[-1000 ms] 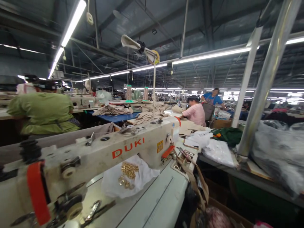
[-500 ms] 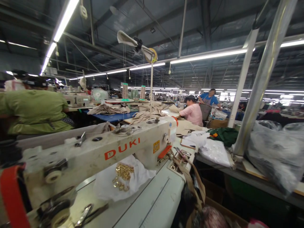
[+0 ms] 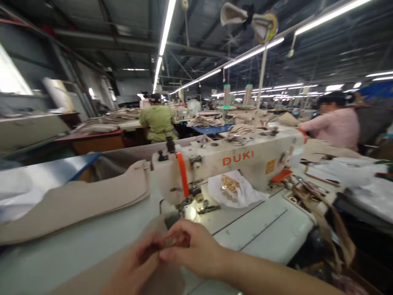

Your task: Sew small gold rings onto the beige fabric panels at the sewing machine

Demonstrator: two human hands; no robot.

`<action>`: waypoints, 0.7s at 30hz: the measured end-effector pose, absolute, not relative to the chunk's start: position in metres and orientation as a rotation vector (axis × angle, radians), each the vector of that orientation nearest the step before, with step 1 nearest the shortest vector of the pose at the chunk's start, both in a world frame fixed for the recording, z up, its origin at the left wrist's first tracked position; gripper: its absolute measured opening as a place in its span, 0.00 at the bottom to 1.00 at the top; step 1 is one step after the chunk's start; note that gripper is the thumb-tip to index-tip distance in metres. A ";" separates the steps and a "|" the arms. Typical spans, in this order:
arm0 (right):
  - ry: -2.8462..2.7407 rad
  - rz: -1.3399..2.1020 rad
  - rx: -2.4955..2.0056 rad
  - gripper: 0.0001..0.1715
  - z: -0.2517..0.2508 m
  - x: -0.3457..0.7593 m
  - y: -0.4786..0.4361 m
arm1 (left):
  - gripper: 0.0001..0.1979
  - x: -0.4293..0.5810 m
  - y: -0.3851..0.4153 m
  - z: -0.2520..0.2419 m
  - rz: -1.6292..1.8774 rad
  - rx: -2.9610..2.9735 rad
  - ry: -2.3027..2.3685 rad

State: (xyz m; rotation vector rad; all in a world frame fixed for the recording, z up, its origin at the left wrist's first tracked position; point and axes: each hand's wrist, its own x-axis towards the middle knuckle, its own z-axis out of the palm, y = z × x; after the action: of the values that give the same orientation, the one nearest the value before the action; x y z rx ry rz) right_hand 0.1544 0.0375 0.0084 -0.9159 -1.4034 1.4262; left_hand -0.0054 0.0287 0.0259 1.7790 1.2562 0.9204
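My right hand (image 3: 201, 250) reaches in from the lower right, thumb and fingers closed in a pinch. Opposite it, my left hand (image 3: 135, 262) is blurred, its fingers curled in to meet the right fingertips. Something small sits between the fingertips; it is too hidden to make out. Beneath both hands lies a beige fabric piece (image 3: 170, 280), close in front of the needle area of a white sewing machine (image 3: 211, 159). On the machine bed, beyond my right hand, gold-coloured metal fittings (image 3: 230, 184) rest on a white cloth (image 3: 215, 191).
A curved beige panel (image 3: 92, 205) lies on the table at the left. Beige straps (image 3: 340, 229) hang off the right edge beside a small recessed tray (image 3: 290, 200) with tools. A co-worker in pink (image 3: 340, 127) and another in green (image 3: 158, 119) sit beyond the machine.
The view has swung left and down, so the machine appears farther right. Both of my hands have come into view in front of it, with the beige fabric.
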 end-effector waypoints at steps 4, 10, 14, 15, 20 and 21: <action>-1.492 1.429 -0.862 0.18 0.011 0.160 0.027 | 0.06 0.000 0.019 0.031 0.909 1.675 1.332; -1.597 1.316 -0.848 0.07 0.012 0.165 0.026 | 0.03 0.002 0.018 0.028 0.921 1.621 1.333; -1.667 1.151 -0.891 0.03 0.012 0.167 0.028 | 0.04 0.001 0.018 0.027 0.992 1.596 1.317; -1.666 1.132 -0.901 0.03 0.011 0.167 0.029 | 0.04 0.002 0.018 0.027 1.008 1.577 1.309; -1.594 1.131 -0.938 0.04 0.010 0.167 0.029 | 0.07 0.003 0.017 0.025 1.071 1.470 1.287; -1.584 1.119 -0.945 0.04 0.010 0.167 0.028 | 0.07 0.003 0.017 0.025 1.081 1.454 1.280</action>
State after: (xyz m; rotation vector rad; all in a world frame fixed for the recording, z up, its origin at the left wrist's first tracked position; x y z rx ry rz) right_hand 0.1670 0.0284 0.0103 -0.9453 -1.5845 1.1194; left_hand 0.0027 0.0166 0.0251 1.4539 1.2802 1.0811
